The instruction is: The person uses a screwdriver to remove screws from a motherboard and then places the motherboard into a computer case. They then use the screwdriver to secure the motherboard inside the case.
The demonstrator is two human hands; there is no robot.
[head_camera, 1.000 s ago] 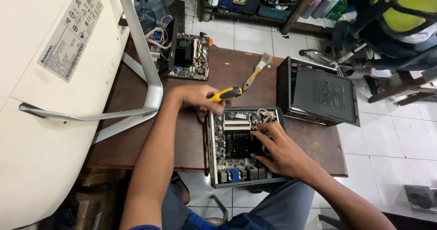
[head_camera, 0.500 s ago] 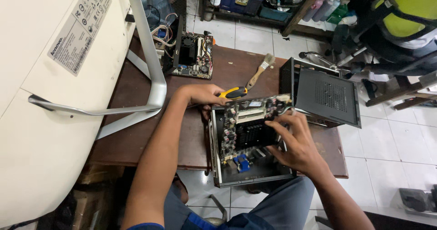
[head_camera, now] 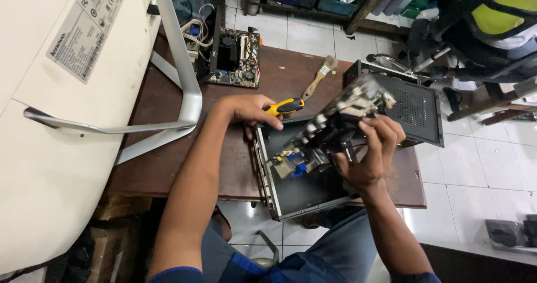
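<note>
Since half a second ago the board (head_camera: 330, 127) has come up out of the case (head_camera: 305, 190); it lay nearly flat inside, and now it tilts steeply, its far end raised toward the table's right rear corner and its near end, with the blue and yellow connectors, low over the case floor.

Head view: the right hand (head_camera: 369, 154) has the board by its right edge, fingers (head_camera: 373, 131) curled over the top and pressed together on it, thumb hidden beneath; the left hand (head_camera: 249, 110) is shut around a screwdriver (head_camera: 285, 106) with a yellow and black handle, knuckles resting on the case's rear left corner, near the middle of the table (head_camera: 168, 165); the case sits at the table's front edge, overhanging it. A brush (head_camera: 319, 78) lies toward the rear edge, a second board (head_camera: 232, 59) at the rear left, a black cover (head_camera: 411, 106) at the right edge, a white monitor (head_camera: 56, 120) on the left.

To do this well, I judge the lift should be slow and level, the connector end watched for snags on the case wall, the grip kept on the edges rather than on components, and the left hand steadying the case.
</note>
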